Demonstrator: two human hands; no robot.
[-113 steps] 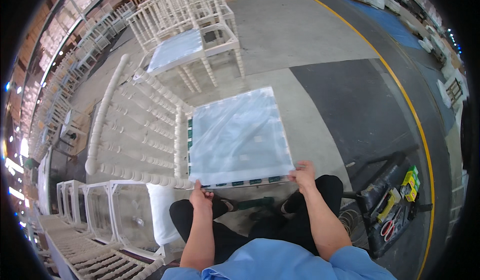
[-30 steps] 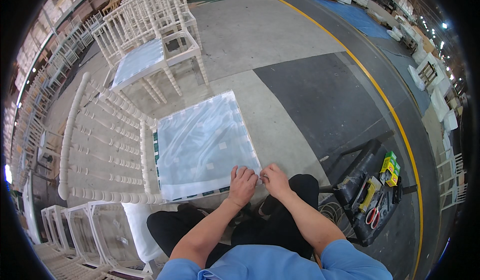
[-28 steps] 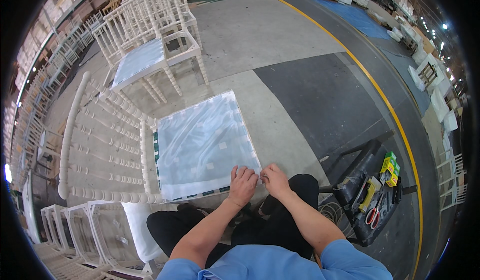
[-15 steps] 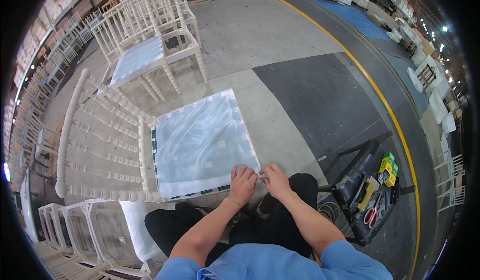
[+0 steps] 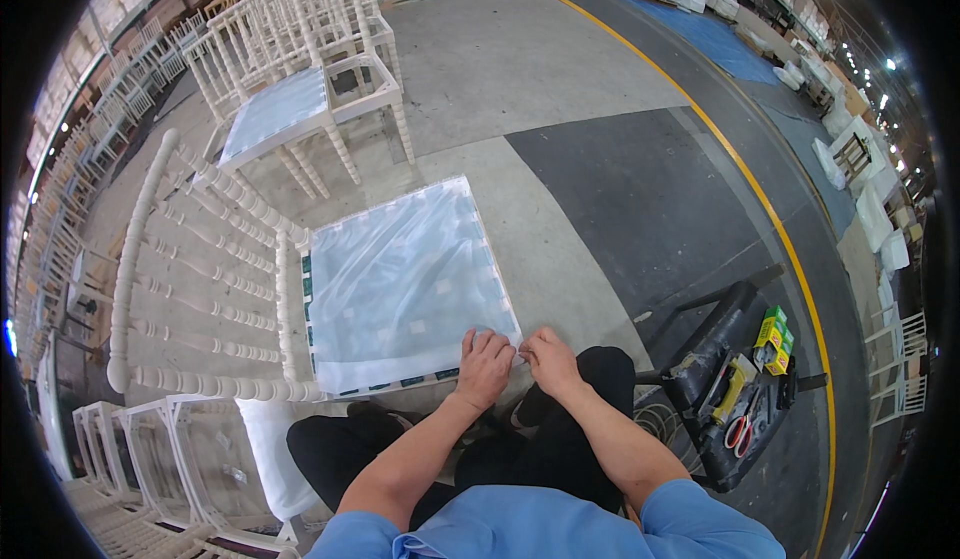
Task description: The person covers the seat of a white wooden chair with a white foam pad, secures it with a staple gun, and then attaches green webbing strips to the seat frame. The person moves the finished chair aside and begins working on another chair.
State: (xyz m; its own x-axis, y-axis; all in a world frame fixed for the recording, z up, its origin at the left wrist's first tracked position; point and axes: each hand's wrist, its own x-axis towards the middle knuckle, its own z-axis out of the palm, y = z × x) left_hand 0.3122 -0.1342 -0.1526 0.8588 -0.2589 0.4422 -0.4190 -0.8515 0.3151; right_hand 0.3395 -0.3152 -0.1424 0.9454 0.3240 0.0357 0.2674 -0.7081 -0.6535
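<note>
A cream chair with turned spindles (image 5: 215, 384) has its back toward the left. Over its seat lies a thin whitish-blue fabric (image 5: 400, 279), slightly wrinkled, with dark green patches showing along its left and near edges. At the seat's near right corner, my left hand (image 5: 484, 371) is closed, its fingers curled on the fabric edge. Close beside it, my right hand (image 5: 552, 363) pinches the same corner from the right. The fingertips almost meet, and the bit of fabric between them is mostly hidden.
A black stool (image 5: 700, 379) at my right carries red-handled scissors (image 5: 738, 436), a yellow-and-green box (image 5: 773, 341) and other tools. Behind the seat stand more cream chairs (image 5: 290, 109); white frames (image 5: 150, 459) are at lower left. A yellow line (image 5: 745, 164) crosses the floor.
My hands stay at the same corner, with only slight finger movement. Creases in the fabric have shifted a little.
</note>
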